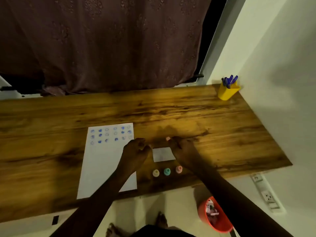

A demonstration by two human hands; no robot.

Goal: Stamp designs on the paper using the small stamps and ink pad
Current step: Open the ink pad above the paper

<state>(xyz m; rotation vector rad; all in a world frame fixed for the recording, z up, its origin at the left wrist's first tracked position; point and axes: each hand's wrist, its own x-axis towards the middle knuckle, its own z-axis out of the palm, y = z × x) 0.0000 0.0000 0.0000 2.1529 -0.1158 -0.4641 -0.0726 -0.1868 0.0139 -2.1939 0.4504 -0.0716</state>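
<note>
Beside ink pad (163, 154), my right hand (183, 147) pinches a pink stamp (168, 138); left hand (136, 149) curled, grip unclear; next, ink it.

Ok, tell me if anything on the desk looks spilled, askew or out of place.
Nothing stands out. The paper lies flat with tidy rows of blue prints, and the three small stamps stand upright in a row near the desk edge.

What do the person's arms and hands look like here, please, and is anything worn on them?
Both arms are bare from where they enter the view down to the fingers: no sleeves, gloves, watch or bracelet show. The left hand and the right hand carry no rings that can be made out, though the dim, blurred picture hides fine detail. No ink marks are discernible on the fingers.
</note>
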